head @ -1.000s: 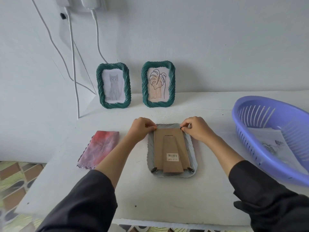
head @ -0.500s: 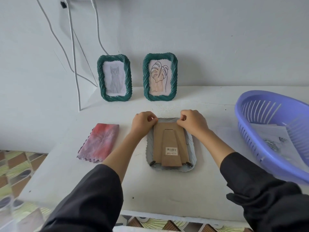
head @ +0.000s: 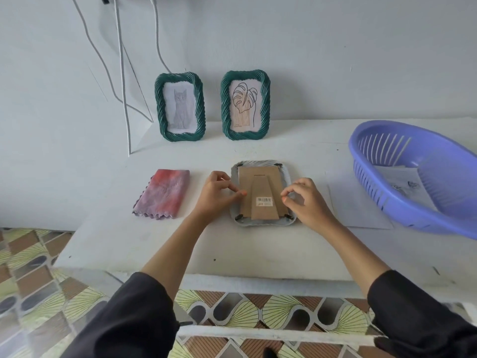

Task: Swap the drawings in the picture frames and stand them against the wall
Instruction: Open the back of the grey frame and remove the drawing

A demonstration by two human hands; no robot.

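A grey picture frame (head: pixel 285 174) lies face down in the middle of the white table (head: pixel 258 249), its brown cardboard back (head: pixel 260 187) with folded stand and barcode sticker facing up. My left hand (head: pixel 219 193) rests at the frame's left edge, fingertips touching the cardboard. My right hand (head: pixel 305 202) hovers at the right edge, fingers curled and pinched, holding nothing. Two green frames stand against the wall: one with a cat drawing (head: pixel 180 107), one with a leaf drawing (head: pixel 245 104).
A folded red and purple cloth (head: pixel 164 193) lies left of the grey frame. A purple plastic basket (head: pixel 418 177) with papers in it sits at the right, over a white sheet (head: pixel 361 208). White cables (head: pixel 121 73) hang down the wall at the left.
Both hands have moved from the frame's top corners down to its sides. The top clips are now uncovered. The camera has pulled back and tilted down.
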